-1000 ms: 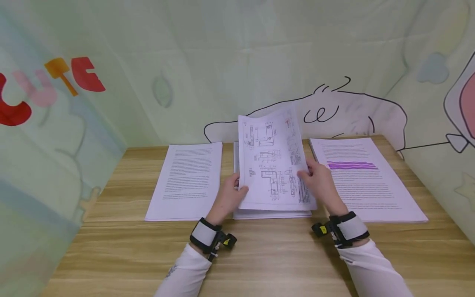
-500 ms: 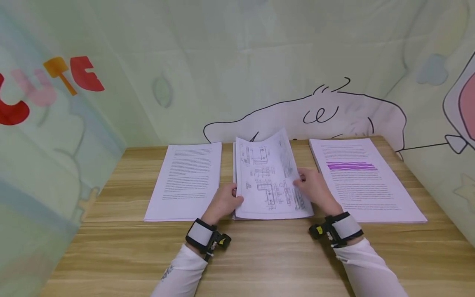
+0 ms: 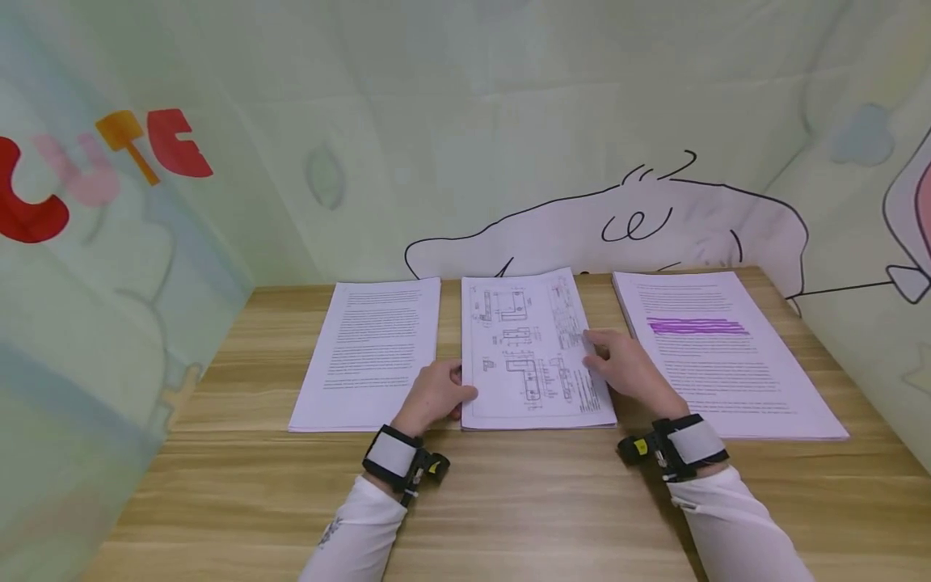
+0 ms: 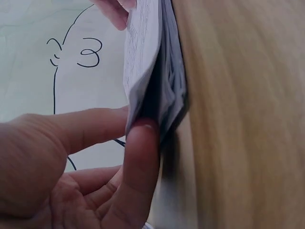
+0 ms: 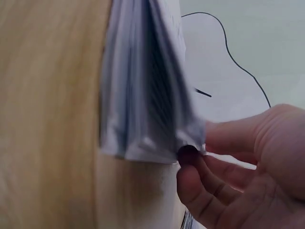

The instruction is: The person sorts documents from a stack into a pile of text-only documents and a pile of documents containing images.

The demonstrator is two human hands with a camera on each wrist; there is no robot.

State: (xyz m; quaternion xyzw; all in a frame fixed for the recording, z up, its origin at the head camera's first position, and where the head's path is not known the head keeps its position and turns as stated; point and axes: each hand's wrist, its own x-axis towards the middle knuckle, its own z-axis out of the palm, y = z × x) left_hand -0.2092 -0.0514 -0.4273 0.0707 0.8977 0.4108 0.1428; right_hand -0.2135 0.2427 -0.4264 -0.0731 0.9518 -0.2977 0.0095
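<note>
Sheets of paper with printed technical drawings [image 3: 527, 339] lie on top of the middle paper stack. My left hand [image 3: 435, 394] pinches their left edge, thumb above and a finger beneath. In the left wrist view, a dark gap parts the upper sheets [image 4: 143, 47] from the pages below [image 4: 175, 67]. On the opposite edge, my right hand [image 3: 627, 368] pinches the same sheets between thumb and fingers. The right wrist view has the upper sheets' corner [image 5: 188, 126] in that grip, above the looser stack [image 5: 124, 114].
To the left lies a stack of printed text pages [image 3: 374, 356]. On the right, a thicker text stack [image 3: 720, 372] carries purple highlighter strokes [image 3: 698, 326] on its top page. The wooden table [image 3: 524, 501] backs onto a cartoon-printed cloth [image 3: 436, 145].
The drawing sheets have come down from a raised, curled position and now lie flatter and squarer over the middle stack. Both hands lowered with them, and the right hand's fingers have straightened somewhat.
</note>
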